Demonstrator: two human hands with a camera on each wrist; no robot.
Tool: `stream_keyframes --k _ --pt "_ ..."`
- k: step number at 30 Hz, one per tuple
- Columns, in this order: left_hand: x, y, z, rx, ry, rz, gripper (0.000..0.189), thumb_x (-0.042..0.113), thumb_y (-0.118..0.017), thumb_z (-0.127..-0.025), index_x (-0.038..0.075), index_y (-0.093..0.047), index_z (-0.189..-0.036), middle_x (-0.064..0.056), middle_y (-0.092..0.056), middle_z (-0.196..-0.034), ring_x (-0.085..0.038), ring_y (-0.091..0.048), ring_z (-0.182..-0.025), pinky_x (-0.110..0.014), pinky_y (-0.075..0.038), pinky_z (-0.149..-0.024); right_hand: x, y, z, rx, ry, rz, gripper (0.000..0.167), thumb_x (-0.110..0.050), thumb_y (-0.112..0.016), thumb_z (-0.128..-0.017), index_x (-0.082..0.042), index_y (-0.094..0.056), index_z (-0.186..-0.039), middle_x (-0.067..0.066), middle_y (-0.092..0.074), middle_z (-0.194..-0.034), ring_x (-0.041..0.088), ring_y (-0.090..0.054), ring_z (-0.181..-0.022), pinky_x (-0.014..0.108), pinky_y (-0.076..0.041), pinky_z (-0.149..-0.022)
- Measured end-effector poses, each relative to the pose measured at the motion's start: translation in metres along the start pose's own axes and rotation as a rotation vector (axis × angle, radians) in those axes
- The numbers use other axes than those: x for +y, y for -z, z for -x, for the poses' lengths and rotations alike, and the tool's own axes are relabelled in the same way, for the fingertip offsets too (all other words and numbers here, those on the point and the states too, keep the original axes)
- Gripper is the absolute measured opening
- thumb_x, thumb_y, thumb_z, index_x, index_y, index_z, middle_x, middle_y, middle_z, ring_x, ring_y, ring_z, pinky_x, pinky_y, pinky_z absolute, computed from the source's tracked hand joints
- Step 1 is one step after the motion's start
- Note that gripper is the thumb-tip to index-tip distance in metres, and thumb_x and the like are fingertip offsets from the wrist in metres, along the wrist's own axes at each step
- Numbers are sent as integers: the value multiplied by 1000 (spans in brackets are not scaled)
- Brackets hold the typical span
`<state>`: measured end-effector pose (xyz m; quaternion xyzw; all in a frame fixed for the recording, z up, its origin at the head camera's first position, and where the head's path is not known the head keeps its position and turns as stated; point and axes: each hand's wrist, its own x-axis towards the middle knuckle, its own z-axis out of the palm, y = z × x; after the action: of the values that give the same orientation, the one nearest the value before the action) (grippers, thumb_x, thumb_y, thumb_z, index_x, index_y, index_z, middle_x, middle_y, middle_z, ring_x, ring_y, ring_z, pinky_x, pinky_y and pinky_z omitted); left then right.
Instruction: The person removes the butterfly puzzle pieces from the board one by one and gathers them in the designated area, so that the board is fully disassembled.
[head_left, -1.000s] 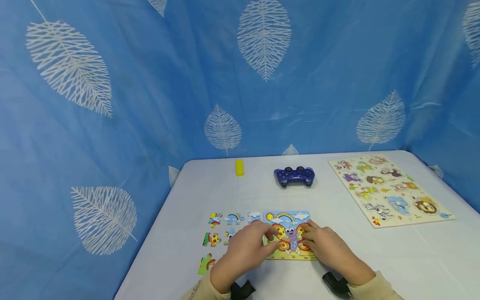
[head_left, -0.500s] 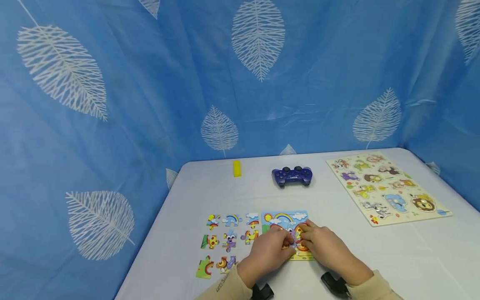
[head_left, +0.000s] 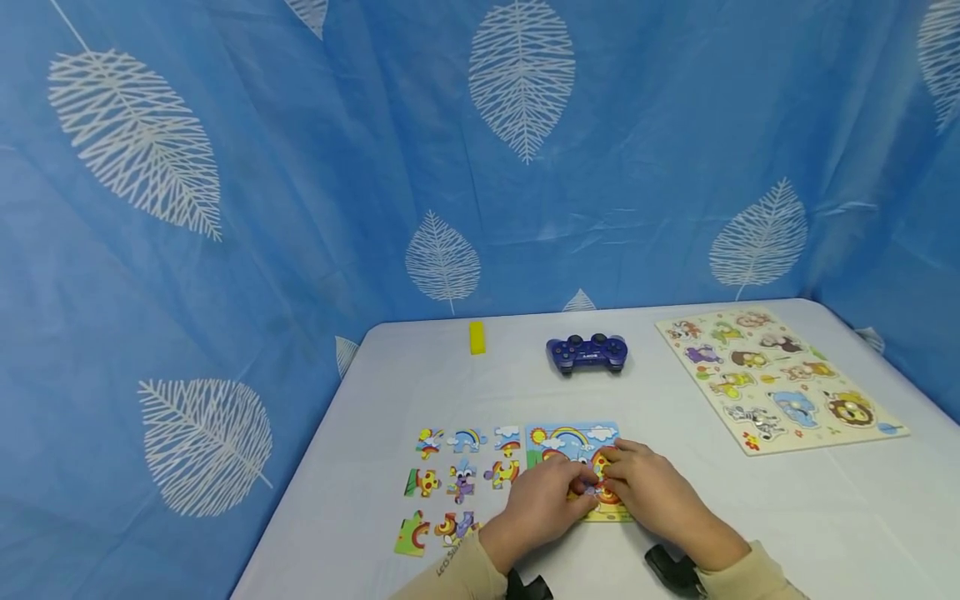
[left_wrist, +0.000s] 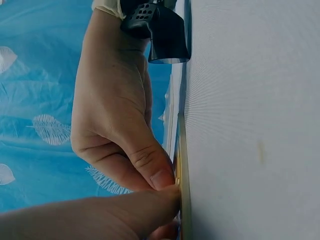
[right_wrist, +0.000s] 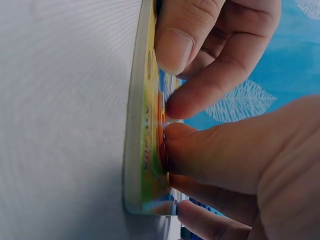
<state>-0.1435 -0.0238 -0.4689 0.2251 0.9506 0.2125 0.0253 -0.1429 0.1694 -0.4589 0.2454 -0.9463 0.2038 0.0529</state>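
Note:
A butterfly picture puzzle board [head_left: 573, 431] lies on the table, with both hands over its lower part. My left hand [head_left: 542, 500] bends its thumb and index finger down onto the picture near the middle. Opposite it, my right hand [head_left: 660, 496] rests its thumb and fingers on the board's right side. In the right wrist view the fingertips of the right hand [right_wrist: 220, 155] touch the printed surface, close beside those of the left hand [right_wrist: 225, 45]. Whether a loose piece lies between any fingertips is hidden. Several loose puzzle pieces [head_left: 461, 482] lie in rows left of the board.
A blue game controller [head_left: 588, 354] and a yellow block [head_left: 477, 337] lie toward the back of the white table [head_left: 405, 367]. An animal peg puzzle board [head_left: 780, 379] occupies the right side. Behind the table hangs a blue curtain [head_left: 360, 167] with white leaves.
My left hand has moved right across the board, close to the right hand, uncovering some loose pieces. My right hand has stayed in nearly the same place.

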Motion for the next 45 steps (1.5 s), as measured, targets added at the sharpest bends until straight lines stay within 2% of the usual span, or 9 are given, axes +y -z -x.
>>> stream_keyframes --k 7,12,17,22,30,45 --pt "-1 -2 0 9 12 59 18 40 -79 -91 33 -76 -107 22 -55 -85 9 -45 -72 -16 -38 -59 5 -2 -2 64 26 -26 13 -8 -80 -87 -10 -82 -100 9 -76 -117 39 -65 -119 58 -53 -96" --pt "-1 -1 0 18 24 56 20 43 -81 -88 33 -76 -104 23 -55 -85 9 -46 -72 -16 -38 -60 12 -4 -5 95 -32 -118 22 -5 -75 -91 -7 -79 -113 15 -70 -129 41 -61 -125 66 -48 -95" --pt "0 -1 -2 13 47 48 24 47 -83 -85 35 -76 -104 23 -55 -85 9 -46 -72 -17 -38 -60 21 -5 -7 60 -72 -218 32 -3 -67 -97 3 -70 -128 24 -58 -144 49 -47 -139 67 -39 -108" --pt "0 0 -2 10 55 37 27 50 -84 -83 35 -76 -104 24 -54 -85 9 -46 -71 -17 -38 -60 26 -7 -6 38 -48 -217 33 -1 -65 -98 4 -68 -130 25 -54 -147 51 -39 -144 65 -36 -111" --pt "1 -2 -2 9 51 14 27 49 -84 -83 35 -75 -103 23 -53 -85 8 -44 -70 -16 -37 -59 26 -8 -7 -31 -86 -266 33 -2 -57 -102 2 -66 -133 18 -53 -151 46 -36 -147 62 -35 -112" --pt "1 -2 0 6 59 42 34 51 -86 -81 33 -69 -105 25 -55 -88 12 -48 -74 -15 -39 -62 24 -8 -7 -25 -95 -288 34 -3 -56 -102 3 -66 -134 18 -53 -151 45 -37 -147 62 -35 -112"
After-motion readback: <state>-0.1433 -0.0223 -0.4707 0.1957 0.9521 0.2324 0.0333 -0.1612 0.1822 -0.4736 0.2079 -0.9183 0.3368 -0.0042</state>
